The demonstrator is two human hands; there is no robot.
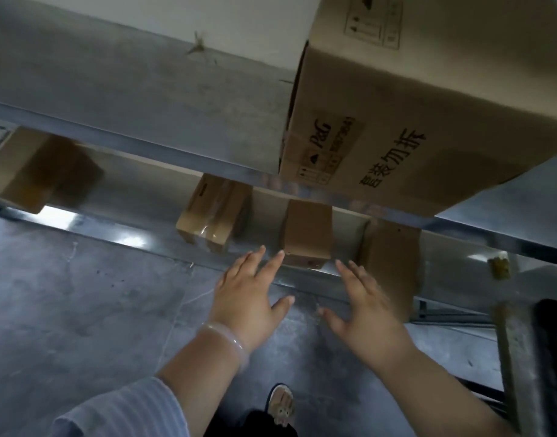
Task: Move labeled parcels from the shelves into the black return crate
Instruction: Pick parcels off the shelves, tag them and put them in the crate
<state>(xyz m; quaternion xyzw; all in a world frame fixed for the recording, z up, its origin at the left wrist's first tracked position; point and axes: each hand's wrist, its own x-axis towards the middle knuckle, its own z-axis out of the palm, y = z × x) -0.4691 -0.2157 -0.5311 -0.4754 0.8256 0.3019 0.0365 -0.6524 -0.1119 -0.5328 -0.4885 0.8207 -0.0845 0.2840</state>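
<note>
A large printed carton [428, 121] is seen on the upper shelf [113, 137], overhanging its front edge – probably too bulky to sit fully back. Below it, the lower shelf [129, 241] carries a row of smaller parcels set near the front rail, where they can be reached without bending far in: a blurred brown box [44, 171] at the far left, a taped parcel [208, 212] nearer the middle, and a flat cardboard piece [390, 257] leaning at the right.

Between those last two stands the small parcel [307, 234], which appears to be the one being gone for. It is a plain brown cube-like box, upright, with clean edges; no label is visible on the faces shown.

The left hand [249, 294] and right hand [362, 307] are held out on either side of it, fingers straight and spread, nothing gripped – a two-sided clasp is judged to be intended. The fingertips are near the box; contact cannot be confirmed. The black crate cannot be identified with certainty.
</note>
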